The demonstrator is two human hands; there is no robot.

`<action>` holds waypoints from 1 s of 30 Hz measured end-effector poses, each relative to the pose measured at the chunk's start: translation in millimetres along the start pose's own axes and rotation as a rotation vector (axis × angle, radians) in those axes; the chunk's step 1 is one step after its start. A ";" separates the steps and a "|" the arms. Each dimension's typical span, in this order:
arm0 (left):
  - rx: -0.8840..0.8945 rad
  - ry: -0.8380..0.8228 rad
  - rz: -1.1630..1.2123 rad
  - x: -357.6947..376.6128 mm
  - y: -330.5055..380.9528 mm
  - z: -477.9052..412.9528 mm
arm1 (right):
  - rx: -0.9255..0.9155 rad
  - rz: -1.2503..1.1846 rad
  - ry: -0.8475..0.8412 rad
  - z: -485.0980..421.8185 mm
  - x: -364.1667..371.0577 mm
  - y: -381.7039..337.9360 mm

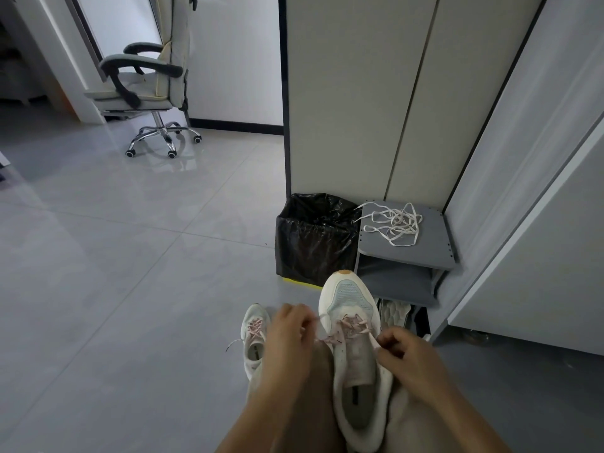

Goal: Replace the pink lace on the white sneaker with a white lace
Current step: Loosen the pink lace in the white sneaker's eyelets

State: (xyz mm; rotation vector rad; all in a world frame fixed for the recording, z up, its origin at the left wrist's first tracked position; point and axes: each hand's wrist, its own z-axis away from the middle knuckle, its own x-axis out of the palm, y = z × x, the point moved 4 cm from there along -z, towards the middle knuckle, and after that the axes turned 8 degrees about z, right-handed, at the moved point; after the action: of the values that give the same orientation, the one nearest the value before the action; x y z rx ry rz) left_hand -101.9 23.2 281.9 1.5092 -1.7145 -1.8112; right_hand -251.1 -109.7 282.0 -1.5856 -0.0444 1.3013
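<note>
A white sneaker lies on my lap, toe pointing away, with a pink lace crossed over its upper eyelets. My left hand pinches one end of the pink lace to the left of the shoe. My right hand pinches the other end at the shoe's right side. A tangled white lace lies on top of a low grey shelf beyond the shoe.
A second white sneaker with a pink lace sits on the tiled floor to the left, partly behind my left hand. A bin with a black bag stands left of the shelf. An office chair is far left. Cabinet doors rise on the right.
</note>
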 end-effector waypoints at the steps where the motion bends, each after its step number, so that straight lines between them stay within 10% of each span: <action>1: -0.050 0.053 -0.057 -10.5 -4.9 -3.2 | -0.028 -0.008 0.012 1.1 1.0 -2.9; 6: -0.074 0.126 -0.143 -14.4 4.2 11.9 | -0.338 0.338 0.181 -6.7 7.0 -24.4; 12: 0.122 -0.155 -0.324 12.9 23.7 38.0 | -0.624 0.633 0.130 -23.1 23.5 -43.0; 16: 0.124 -0.134 -0.286 11.2 21.4 33.4 | -0.544 0.303 -0.079 -21.5 -1.0 -24.3; 21: 0.102 -0.147 -0.249 14.7 14.2 29.1 | -0.396 -0.010 0.099 -3.9 -36.1 23.8; 30: 0.132 -0.183 -0.110 12.8 14.6 32.5 | -0.620 0.604 0.205 -15.8 19.0 -41.8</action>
State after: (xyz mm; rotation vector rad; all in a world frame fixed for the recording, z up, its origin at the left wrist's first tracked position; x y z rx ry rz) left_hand -139.3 29.1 280.8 1.5593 -1.9032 -1.9826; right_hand -209.2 -89.7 296.2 -2.3802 0.1914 1.6721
